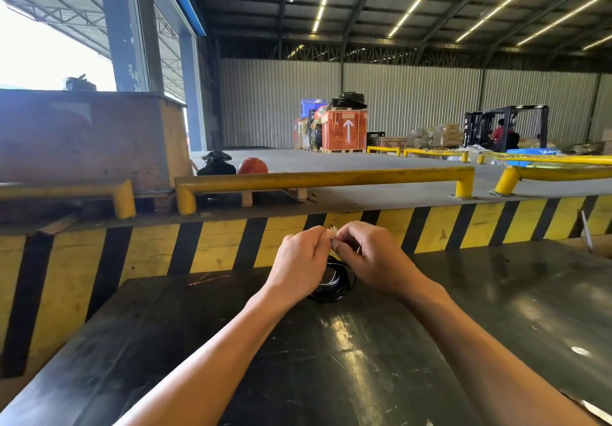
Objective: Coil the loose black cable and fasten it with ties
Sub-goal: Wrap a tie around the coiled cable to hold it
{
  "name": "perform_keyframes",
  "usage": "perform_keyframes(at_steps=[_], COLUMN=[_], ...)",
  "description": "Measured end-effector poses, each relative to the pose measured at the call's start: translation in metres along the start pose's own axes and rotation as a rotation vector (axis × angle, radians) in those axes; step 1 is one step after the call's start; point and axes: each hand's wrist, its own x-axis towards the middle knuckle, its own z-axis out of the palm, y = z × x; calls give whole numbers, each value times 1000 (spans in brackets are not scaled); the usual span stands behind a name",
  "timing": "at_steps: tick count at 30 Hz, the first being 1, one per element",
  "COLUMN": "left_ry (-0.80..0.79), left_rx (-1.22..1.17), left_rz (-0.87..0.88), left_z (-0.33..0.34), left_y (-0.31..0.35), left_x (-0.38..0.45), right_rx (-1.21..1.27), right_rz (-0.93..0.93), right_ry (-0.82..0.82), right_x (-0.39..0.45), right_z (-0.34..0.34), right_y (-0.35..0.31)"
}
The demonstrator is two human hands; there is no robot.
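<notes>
**Coil's done, tie is being worked at the top**

A big dark worktop (430, 342) is used as the bench here, pushed up against a yellow-and-black striped dock edge (215, 243), probably so the cable has a flat place to sit while both hands are busy. The black cable (334, 284) is already wound into a small round bundle and is propped on the worktop, hanging just below the hands, so the loops are kept from springing open.

The left hand (299, 258) is closed up, fingertips pinched together at the top of the coil. The right hand (371, 255) is closed the same way, meeting it. Between the fingertips a small pale tie (332, 230) is pinched from both sides, likely being twisted or threaded around the loops. Whether it's fully wrapped can't be told; it's mostly hidden.
</notes>
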Motion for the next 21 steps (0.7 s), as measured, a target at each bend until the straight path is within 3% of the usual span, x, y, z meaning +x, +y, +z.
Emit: perform_keyframes(at_steps=[8,21], left_ry=[-88,-40], left_rx=[-149,-144], left_rz=[-76,-87], left_z=[-1,4], left_y=[6,4], left_x=[3,3], right_rx=[95,363], right_rz=[-15,133], right_ry=[-8,84], right_x=[-6,-9], right_z=[-6,6], right_y=[5,7])
